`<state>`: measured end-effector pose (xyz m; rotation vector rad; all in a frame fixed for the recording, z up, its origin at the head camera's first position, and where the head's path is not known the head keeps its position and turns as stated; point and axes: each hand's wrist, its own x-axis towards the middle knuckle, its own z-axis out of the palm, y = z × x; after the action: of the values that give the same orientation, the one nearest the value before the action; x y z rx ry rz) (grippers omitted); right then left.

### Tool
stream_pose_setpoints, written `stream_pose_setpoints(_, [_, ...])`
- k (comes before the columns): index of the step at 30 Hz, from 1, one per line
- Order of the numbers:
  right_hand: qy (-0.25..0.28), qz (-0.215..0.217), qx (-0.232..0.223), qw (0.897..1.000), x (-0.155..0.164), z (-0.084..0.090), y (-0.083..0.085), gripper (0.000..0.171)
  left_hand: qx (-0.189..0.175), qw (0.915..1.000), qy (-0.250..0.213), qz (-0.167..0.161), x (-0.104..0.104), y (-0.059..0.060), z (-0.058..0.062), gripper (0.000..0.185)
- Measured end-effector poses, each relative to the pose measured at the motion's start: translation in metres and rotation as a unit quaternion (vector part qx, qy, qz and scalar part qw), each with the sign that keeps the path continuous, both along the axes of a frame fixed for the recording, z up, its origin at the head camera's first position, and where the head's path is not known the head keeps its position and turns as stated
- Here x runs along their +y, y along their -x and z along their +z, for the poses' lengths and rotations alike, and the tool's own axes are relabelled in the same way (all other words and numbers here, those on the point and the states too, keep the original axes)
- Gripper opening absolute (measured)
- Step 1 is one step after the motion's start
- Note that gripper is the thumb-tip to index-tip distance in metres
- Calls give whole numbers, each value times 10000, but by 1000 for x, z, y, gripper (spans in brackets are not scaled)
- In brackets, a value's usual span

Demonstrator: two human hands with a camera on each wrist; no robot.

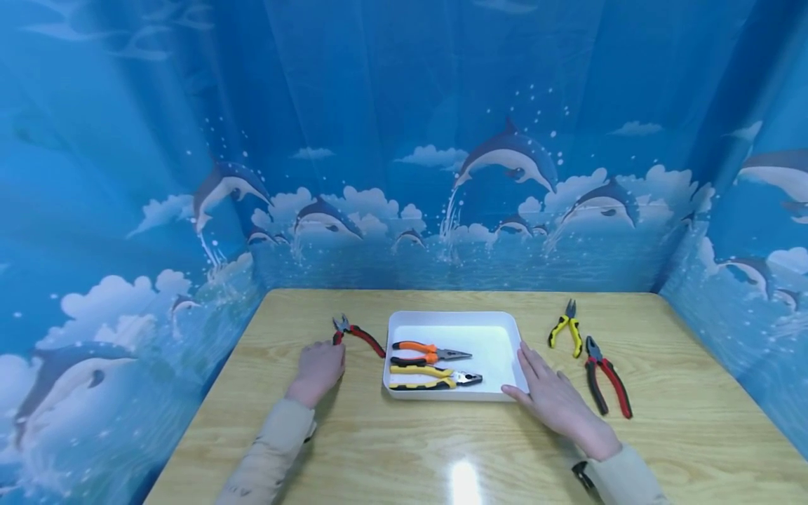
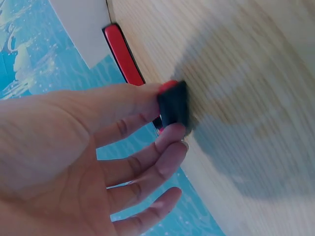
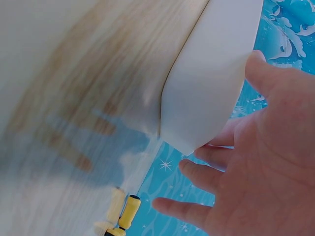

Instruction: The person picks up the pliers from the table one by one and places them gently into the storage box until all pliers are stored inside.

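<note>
The person wears a long-sleeved top in a pale beige, sandy tone, and both sleeves show in the head view. The left sleeve (image 1: 268, 452) is soft cloth with loose folds and creases, ending in a plain cuff at the wrist. The right sleeve (image 1: 625, 477) is the same cloth and colour, with a dark strap or band (image 1: 582, 475) just at its cuff. The left hand (image 1: 318, 369) and the right hand (image 1: 555, 400) are bare, with no gloves. The fingernails are short and plain where the wrist views show them.
</note>
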<state>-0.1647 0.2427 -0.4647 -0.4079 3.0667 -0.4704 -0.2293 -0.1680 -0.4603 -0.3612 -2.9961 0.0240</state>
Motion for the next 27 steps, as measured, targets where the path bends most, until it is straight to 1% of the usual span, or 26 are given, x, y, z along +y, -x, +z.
stream_pose_setpoints(5, [1, -6, -18, 10000, 0, 2, 0, 84, 118, 9999, 53, 79, -11, -6, 2, 7])
stream_pose_setpoints(8, [-8, -8, -26, 10000, 0, 3, 0, 84, 14, 9999, 51, 160, -19, -6, 3, 4])
stream_pose_setpoints(11, [-36, -12, -14, 10000, 1, 4, 0, 84, -182, 9994, 121, 254, -24, -4, 6, 3])
stream_pose_setpoints(14, [-52, -23, -18, 10000, 1, 3, 0, 84, -383, 9984, 183, 372, -24, -2, 10, 5])
stream_pose_setpoints(16, [-60, -30, -25, 10000, 1, 3, 0, 84, -487, 9975, 85, 511, -22, 0, 12, 9])
stream_pose_setpoints(18, [-67, -36, -31, 10000, 1, 3, 0, 85, -492, 9967, -76, 637, -17, 1, 13, 17])
stream_pose_setpoints(21, [-73, -32, -16, 10000, 2, 1, 1, 86, -201, 9965, -292, 753, -6, 3, 12, 39])
stream_pose_setpoints(22, [-64, -26, -11, 10000, 2, 1, 1, 86, -80, 9965, -295, 773, -1, 4, 11, 45])
stream_pose_setpoints(24, [-57, -12, -23, 10000, 2, 0, 1, 87, 21, 9958, -340, 850, 8, 6, 9, 57])
stream_pose_setpoints(25, [-56, 0, -25, 10000, 2, 0, 1, 86, 21, 9951, -356, 919, 12, 6, 8, 63])
stream_pose_setpoints(27, [-56, 20, -35, 10000, 1, -1, 1, 86, -164, 9924, -456, 1135, 19, 7, 8, 73])
